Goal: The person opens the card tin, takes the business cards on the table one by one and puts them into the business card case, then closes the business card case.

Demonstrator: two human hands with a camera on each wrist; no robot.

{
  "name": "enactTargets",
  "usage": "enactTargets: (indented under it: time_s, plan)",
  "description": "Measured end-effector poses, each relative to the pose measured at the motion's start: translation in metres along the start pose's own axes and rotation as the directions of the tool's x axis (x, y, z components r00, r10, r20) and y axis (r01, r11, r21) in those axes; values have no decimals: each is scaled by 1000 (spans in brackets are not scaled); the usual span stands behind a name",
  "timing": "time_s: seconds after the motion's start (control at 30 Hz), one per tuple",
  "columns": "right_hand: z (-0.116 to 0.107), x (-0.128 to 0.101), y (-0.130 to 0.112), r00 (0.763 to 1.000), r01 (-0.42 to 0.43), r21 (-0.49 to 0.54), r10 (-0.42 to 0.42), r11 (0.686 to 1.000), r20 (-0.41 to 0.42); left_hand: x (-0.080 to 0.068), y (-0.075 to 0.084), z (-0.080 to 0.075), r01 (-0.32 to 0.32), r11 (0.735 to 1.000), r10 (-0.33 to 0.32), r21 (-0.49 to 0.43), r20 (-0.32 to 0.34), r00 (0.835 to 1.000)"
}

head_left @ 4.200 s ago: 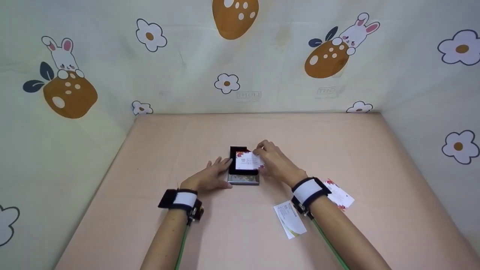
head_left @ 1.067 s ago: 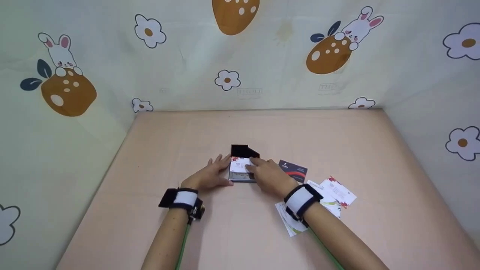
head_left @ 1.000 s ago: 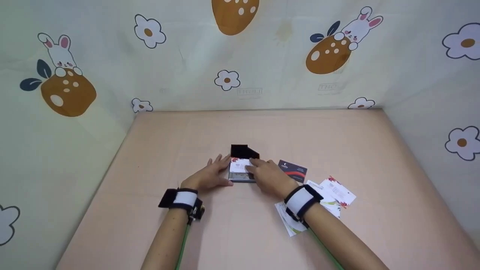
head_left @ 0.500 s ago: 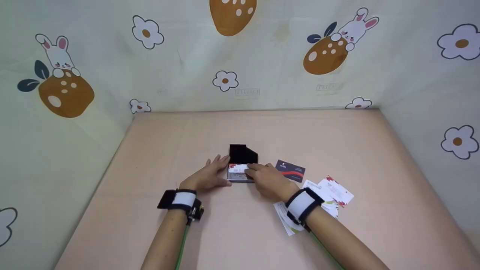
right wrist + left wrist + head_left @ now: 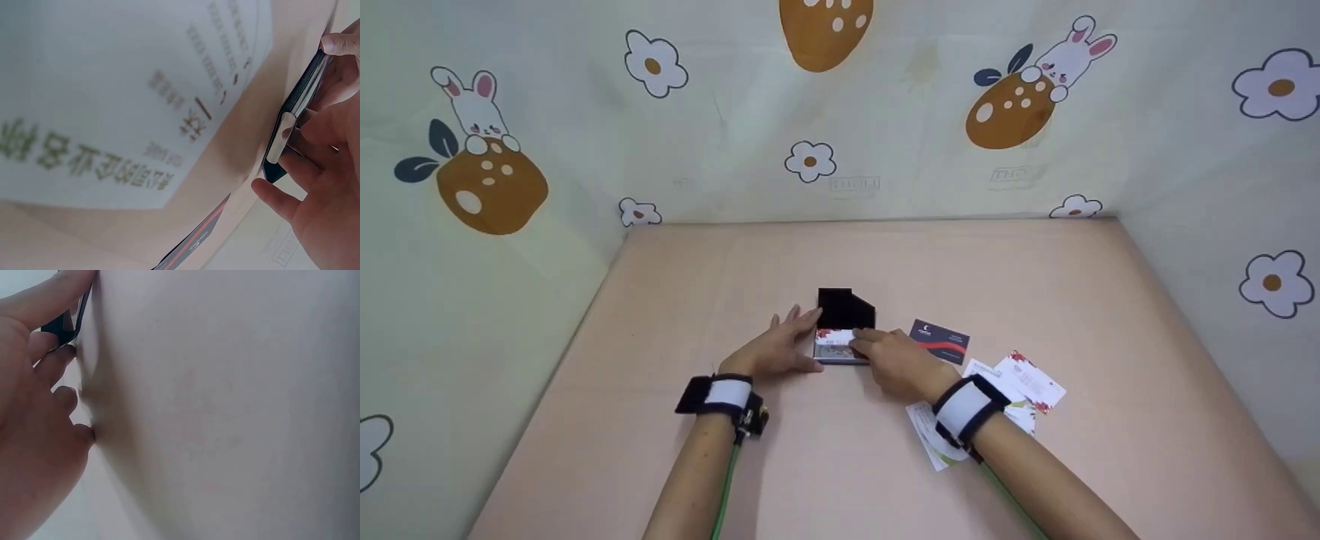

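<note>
A business card case [image 5: 836, 307] lies on the table in the head view, its black-lined lid laid back, away from the person. My left hand [image 5: 772, 349] holds the case at its left side, with thumb at the near corner and a finger further up. A white business card [image 5: 831, 337] with red leaf print sits mostly in the case's silver pocket [image 5: 840, 352]. The curled fingers of my right hand [image 5: 904, 364] are on its right part, covering it. In the right wrist view the case [image 5: 281, 135] appears edge-on beside those fingers.
A dark business card [image 5: 941, 341] with a red stripe lies right of the case. Several white cards, including a red-leaf one [image 5: 1031, 381], overlap under and beside my right wrist. A patterned curtain [image 5: 720, 135] surrounds the pinkish table [image 5: 735, 270].
My right hand has brought the white card down into the pocket, exposing more black lid. The dark card and another white card have appeared on the right. My left hand stays at the case.
</note>
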State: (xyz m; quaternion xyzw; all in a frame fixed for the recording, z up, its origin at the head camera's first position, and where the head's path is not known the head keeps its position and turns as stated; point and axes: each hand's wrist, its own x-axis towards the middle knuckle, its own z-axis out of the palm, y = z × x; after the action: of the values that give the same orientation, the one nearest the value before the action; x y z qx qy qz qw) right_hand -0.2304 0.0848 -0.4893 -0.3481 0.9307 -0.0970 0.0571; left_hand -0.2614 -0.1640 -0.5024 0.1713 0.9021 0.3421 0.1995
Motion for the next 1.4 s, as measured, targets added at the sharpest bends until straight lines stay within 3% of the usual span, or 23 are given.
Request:
enactTargets:
  time_s: [0.23,0.47,0.83,1.13,1.4]
  plan:
    - [1,0,0,1000,2,12,-2,1000,-11,2,2,1,-10,1000,10,26,1,1000]
    - [0,0,1,998,46,-49,-48,998,-47,5,1,2,-17,999,17,43,-9,1000]
    - [-1,-4,1,1000,-4,2,4,1000,-9,7,-1,4,-45,999,46,29,-13,999]
    - [-3,-11,10,996,-16,53,20,998,-84,7,2,2,-24,999,24,49,-3,1000]
    - [-4,-23,23,987,-45,59,54,997,-150,6,1,2,-46,997,47,63,-9,999]
